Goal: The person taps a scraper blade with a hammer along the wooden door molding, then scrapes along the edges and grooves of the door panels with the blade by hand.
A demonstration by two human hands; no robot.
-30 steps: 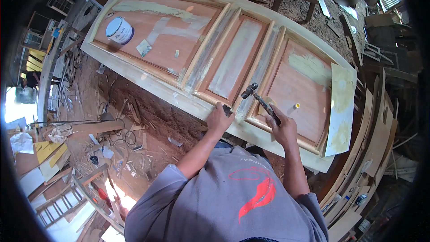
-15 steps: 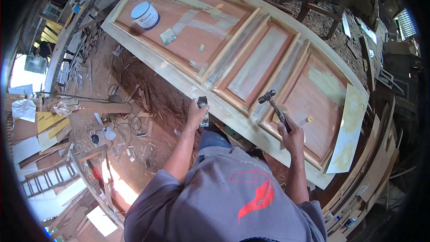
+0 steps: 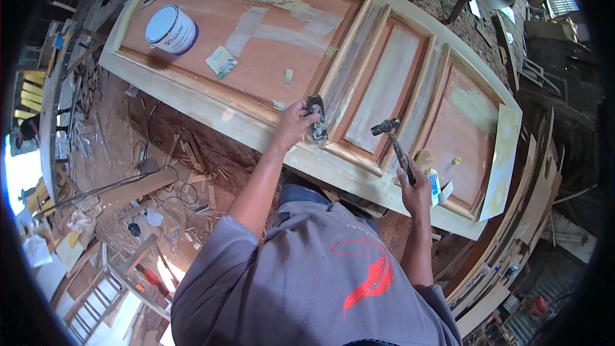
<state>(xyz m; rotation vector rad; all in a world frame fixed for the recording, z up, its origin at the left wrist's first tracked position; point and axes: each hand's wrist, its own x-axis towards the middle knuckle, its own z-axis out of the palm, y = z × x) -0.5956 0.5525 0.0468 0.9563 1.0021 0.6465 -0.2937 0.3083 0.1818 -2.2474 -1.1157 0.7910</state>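
Note:
A panelled wooden door (image 3: 246,122), with pale filler smeared on it, lies in front of me. My left hand (image 3: 296,125) is closed round a dark, stained, block-like tool (image 3: 317,118), held over the door's near edge beside the middle panel. Whether the tool touches the wood I cannot tell. Gripped by its handle in my right hand (image 3: 415,189) is a hammer (image 3: 394,139), its head raised over the near end of the middle panel. Beside that hand are a white-and-blue tube (image 3: 435,184), a round tan piece (image 3: 424,159) and a small yellow cap (image 3: 456,161).
A white paint tin (image 3: 173,30) stands on the left panel, near a smeared square card (image 3: 221,62) and a small pale block (image 3: 288,76). One pale board (image 3: 501,163) lies across the right end. Wood scraps and cables (image 3: 186,186) litter the ground at left.
My left hand has moved up and right with the dark tool, from below the door's edge to over it. The view has shifted; the hammer stays in my right hand. The tube now shows.

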